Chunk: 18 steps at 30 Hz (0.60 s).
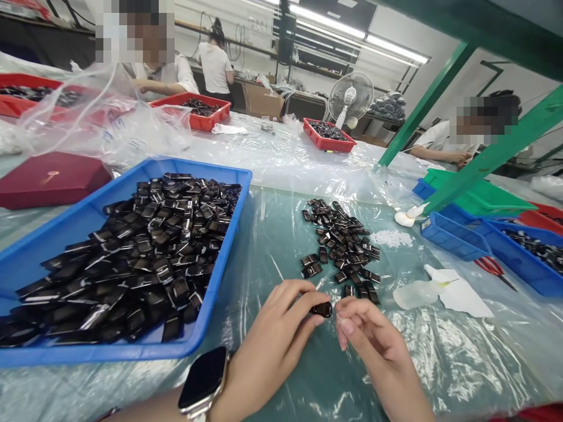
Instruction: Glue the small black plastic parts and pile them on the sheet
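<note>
My left hand, with a watch on its wrist, pinches a small glossy black plastic piece between thumb and fingers. One rounded end of the piece faces my right hand. The fingers of my right hand are curled with the tips close together, just beside the piece; anything between them is too small to make out. Beyond both hands lies a loose pile of similar black pieces on the green table mat. A small heap of tiny white bits lies to the right of that pile.
At left stands a blue tray full of black pieces, with a dark red box behind it. A soft translucent bottle, white paper, red-handled scissors and blue bins sit at right. A green post slants nearby; people work beyond.
</note>
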Available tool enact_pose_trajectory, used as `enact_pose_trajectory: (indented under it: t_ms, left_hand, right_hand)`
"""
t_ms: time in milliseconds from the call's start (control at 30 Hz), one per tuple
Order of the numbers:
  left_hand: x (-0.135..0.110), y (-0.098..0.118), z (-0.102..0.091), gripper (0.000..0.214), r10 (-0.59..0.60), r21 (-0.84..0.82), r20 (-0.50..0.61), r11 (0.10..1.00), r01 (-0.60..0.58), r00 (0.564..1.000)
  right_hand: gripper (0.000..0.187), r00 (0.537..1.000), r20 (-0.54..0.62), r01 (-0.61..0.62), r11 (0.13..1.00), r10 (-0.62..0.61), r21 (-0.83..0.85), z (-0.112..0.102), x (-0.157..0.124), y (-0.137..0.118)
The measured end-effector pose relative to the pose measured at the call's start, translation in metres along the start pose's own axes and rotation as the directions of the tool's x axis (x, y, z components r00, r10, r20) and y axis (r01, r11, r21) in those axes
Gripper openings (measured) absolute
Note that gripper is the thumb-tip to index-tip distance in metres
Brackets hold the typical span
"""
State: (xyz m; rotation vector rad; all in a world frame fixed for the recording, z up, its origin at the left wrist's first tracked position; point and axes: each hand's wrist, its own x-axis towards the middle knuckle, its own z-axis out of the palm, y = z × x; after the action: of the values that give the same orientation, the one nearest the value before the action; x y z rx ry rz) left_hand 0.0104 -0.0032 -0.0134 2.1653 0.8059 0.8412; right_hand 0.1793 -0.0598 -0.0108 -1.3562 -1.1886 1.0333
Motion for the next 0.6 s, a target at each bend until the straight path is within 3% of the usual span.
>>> enact_pose_trajectory:
  t_ms: [233,400,500,600]
  left_hand:
    - [-0.002,-0.001,0.000,0.027,0.123,0.078,0.008,0.989,-0.123,0.992]
    - [-0.002,0.003,0.000,0.021,0.241,0.222,-0.062,0.949,-0.222,0.969]
    - [-0.001,0.006,-0.003,0.022,0.365,0.319,-0.083,0.891,-0.322,0.927]
    - [-0.003,0.008,-0.002,0.031,0.506,0.436,-0.100,0.796,-0.419,0.857]
  right_hand:
    - [0.021,0.974,0.083,-0.227,0.929,0.212,0.291,0.003,0.001,-0.005]
    - [0.019,0.963,0.131,-0.269,0.887,0.236,0.376,0.002,0.001,-0.008]
    - [0.021,0.959,0.153,-0.279,0.870,0.237,0.406,0.001,0.000,-0.011]
    - [0.021,0.959,0.173,-0.279,0.855,0.224,0.438,0.000,-0.003,-0.012]
